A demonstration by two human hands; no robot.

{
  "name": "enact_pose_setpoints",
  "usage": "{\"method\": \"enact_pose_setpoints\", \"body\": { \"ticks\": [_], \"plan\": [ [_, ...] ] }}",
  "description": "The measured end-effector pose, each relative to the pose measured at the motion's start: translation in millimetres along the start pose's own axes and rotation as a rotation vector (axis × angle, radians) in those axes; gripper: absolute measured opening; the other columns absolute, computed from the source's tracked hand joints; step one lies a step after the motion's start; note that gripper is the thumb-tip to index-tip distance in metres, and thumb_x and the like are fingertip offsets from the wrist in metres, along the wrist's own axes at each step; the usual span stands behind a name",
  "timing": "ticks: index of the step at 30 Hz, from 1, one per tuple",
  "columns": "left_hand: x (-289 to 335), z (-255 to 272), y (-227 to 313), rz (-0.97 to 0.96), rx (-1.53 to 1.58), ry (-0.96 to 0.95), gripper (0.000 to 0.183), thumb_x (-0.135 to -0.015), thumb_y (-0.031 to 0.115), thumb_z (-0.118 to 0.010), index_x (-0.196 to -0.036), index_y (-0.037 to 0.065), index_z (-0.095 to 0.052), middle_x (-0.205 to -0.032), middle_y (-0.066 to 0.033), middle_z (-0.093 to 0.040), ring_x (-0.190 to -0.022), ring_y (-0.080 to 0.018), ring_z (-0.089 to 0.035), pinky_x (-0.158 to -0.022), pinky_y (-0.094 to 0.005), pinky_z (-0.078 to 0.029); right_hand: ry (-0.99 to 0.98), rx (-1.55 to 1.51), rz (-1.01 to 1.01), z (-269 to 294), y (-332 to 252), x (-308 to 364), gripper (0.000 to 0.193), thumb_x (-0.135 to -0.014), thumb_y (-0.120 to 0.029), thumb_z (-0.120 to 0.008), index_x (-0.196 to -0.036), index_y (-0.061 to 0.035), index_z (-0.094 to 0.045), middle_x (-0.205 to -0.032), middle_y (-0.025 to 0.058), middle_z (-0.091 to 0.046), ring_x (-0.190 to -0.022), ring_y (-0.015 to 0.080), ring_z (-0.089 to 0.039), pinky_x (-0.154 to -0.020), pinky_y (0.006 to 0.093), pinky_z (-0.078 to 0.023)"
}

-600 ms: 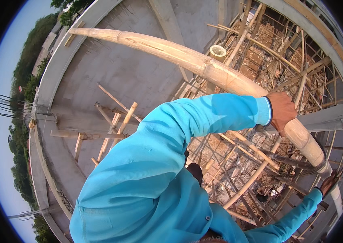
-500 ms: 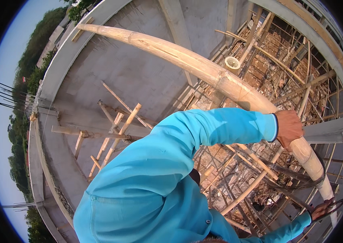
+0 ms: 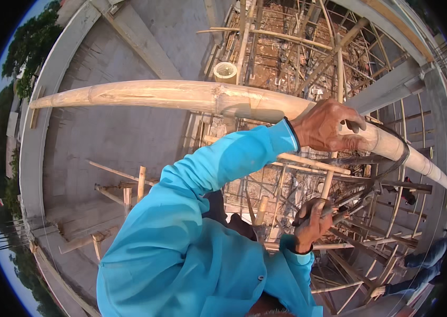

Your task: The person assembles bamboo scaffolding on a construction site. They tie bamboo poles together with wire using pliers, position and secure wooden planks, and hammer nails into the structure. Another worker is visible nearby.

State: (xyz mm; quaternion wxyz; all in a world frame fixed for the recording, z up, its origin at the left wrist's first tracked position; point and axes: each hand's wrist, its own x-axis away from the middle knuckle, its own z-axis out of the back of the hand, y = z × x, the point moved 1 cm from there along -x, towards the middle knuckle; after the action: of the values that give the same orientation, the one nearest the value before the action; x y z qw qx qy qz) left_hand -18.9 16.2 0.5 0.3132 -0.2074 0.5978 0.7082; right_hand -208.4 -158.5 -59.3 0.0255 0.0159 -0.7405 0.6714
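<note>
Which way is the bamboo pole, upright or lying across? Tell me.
Lying across. The bamboo pole runs sideways over the scaffolding, gripped by the left hand; the right hand holds wire looped round it.

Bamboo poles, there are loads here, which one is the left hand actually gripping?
The thick pale bamboo pole crossing the whole view; the left hand wraps over it. The others are thinner scaffold poles below.

bright turquoise long-sleeved shirt, small button on the front, ribbed cuffs, both hands bare
</note>
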Motion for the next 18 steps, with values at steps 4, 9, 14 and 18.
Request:
{"method": "enact_pose_setpoints", "body": {
  "ticks": [4, 9, 14, 18],
  "plan": [
    [59, -14, 52, 0.502, 0.476, -0.162, 0.103, -0.071, 0.056, -0.087, -0.145, -0.001, -0.044, -0.11, -0.0192, -0.07, -0.109, -0.0287, -0.067, -0.098, -0.0409, -0.052, -0.222, 0.225, -0.039, -44, -15, -26, 0.03, -0.102, -0.019, -0.057, -0.116, 0.0074, -0.055, -0.076, 0.0164, -0.065, -0.069, 0.0284, -0.064, -0.064, 0.0432, -0.049],
    [66, 2, 57, 0.892, 0.668, 0.011, 0.031, -0.101, 0.028, -0.062, -0.119, 0.006, -0.052, -0.09, -0.0118, -0.064, -0.086, -0.0272, -0.067, -0.085, -0.0445, -0.057, -0.615, 0.418, -0.368, -63, -41, -42, 0.059, -0.1, -0.034, -0.062, -0.134, 0.0115, -0.046, -0.085, 0.0283, -0.065, -0.08, 0.0437, -0.066, -0.075, 0.0481, -0.051],
    [33, 11, 65, 0.701, 1.058, 0.114, 0.023, -0.107, 0.03, -0.051, -0.107, 0.008, -0.051, -0.084, -0.0081, -0.057, -0.089, -0.0262, -0.064, -0.085, -0.0489, -0.056, -0.649, 0.536, 0.2, -13, -110, -39, 0.067, -0.098, -0.03, -0.067, -0.146, 0.01, -0.041, -0.087, 0.0228, -0.071, -0.077, 0.0352, -0.072, -0.072, 0.0432, -0.055],
    [-32, -7, 40, 0.629, 1.329, 0.087, 0.024, -0.108, 0.032, -0.049, -0.105, 0.009, -0.053, -0.085, -0.0054, -0.054, -0.079, -0.0205, -0.056, -0.077, -0.04, -0.051, -0.017, 0.172, 0.307, 59, -144, -69, 0.027, -0.097, -0.016, -0.069, -0.114, 0.005, -0.069, -0.09, 0.0171, -0.075, -0.073, 0.0168, -0.072, -0.057, 0.0263, -0.056]
  ]
}}
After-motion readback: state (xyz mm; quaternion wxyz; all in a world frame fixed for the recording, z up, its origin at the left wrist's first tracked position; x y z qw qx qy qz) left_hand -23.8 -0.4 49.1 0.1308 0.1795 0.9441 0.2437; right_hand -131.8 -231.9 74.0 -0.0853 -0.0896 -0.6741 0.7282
